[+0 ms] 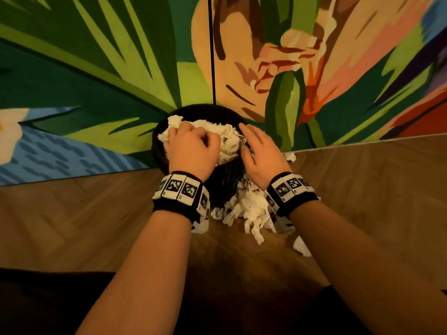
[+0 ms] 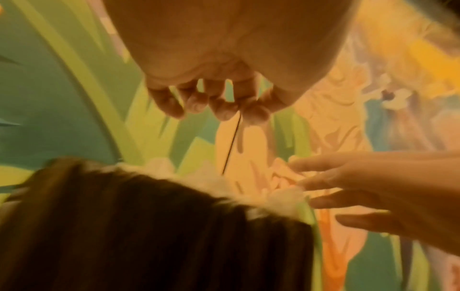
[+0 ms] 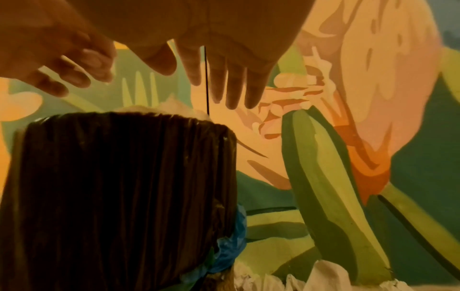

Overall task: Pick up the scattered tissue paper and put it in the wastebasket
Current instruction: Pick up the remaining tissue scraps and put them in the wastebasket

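A black wastebasket [image 1: 200,110] stands against the painted wall, heaped with white tissue [image 1: 227,141]. My left hand [image 1: 191,141] is over the heap, its fingers bent down onto the paper. In the left wrist view the left hand [image 2: 214,106] hangs loosely curled and holds nothing. Straight fingers of my right hand [image 1: 249,141] hover over the basket's right rim; in the right wrist view that right hand [image 3: 224,82] is empty too. More torn tissue [image 1: 251,209] lies on the floor at the basket's foot, partly hidden under my right wrist.
Behind the basket a floral mural wall [image 1: 302,68] rises from the wooden floor [image 1: 96,213]. Small tissue scraps lie by the wall [image 1: 290,156] and nearer me [image 1: 301,247]. A blue plastic scrap [image 3: 231,246] clings to the basket's side. A dark shape [image 1: 48,298] fills the bottom left.
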`<state>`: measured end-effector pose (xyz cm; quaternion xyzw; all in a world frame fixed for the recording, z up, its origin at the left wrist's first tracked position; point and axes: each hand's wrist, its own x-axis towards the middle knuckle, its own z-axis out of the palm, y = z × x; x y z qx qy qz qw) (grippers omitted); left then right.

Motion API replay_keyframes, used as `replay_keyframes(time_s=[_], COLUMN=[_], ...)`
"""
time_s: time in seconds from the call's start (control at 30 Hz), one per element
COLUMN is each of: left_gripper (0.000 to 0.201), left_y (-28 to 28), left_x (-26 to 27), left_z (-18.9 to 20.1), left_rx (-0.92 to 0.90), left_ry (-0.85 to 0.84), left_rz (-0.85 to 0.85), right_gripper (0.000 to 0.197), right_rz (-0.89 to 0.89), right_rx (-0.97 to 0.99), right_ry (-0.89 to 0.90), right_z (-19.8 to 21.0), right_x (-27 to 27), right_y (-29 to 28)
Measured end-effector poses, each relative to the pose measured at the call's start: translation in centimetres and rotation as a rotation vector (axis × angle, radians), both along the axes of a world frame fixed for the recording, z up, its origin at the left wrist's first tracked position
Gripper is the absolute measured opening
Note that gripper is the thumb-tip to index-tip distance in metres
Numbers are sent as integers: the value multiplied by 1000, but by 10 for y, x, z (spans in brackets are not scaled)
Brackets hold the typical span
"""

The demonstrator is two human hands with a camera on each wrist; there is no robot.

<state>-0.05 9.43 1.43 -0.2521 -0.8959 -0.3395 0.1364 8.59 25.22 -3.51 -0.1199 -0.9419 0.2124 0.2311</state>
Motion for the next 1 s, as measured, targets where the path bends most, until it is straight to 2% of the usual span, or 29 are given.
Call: replay_keyframes(time_s=[0.07,0.13,0.23,0.33,0.47,0.5,0.57,0.63,0.73,0.83,0.93,1.0], left_gripper=[30,29,28,29,23,22,24,30,44,47,39,28], left_y=[10,25,47,56,45,40,31,27,31,41,43,38], left_x=[10,27,54,70,90,97,109,119,127,126,118,111], left_z=[5,4,-15,-67,-163,-186,-220,-242,-255,-254,-250,-248], left_rx=[157,235,105,-143,-560,-590,-572,-587,-639,-614,-556,-517], left_ry=[42,25,-57,-268,-508,-564,-627,-651,-731,-749,-752,-739], left_rz=[-140,-294,-502,-613,-653,-651,-657,-672,-579,-493,-440,-414], right_gripper=[50,45,38,35,34,35,39,50,55,49,40,44], right_rz=[-51,-142,-281,-408,-479,-497,-599,-661,-644,-586,-518,-476], right_rx=[-55,-138,-262,-302,-306,-329,-502,-681,-755,-789,-681,-650], right_ry=[55,78,-3,-298,-674,-752,-877,-910,-896,-862,-857,-876], right_z=[1,-4,-31,-81,-148,-160,-174,-182,-188,-195,-203,-204], right_x=[1,6,24,61,124,139,158,168,167,157,152,152], right_y=[12,29,60,84,91,93,93,92,88,81,73,73])
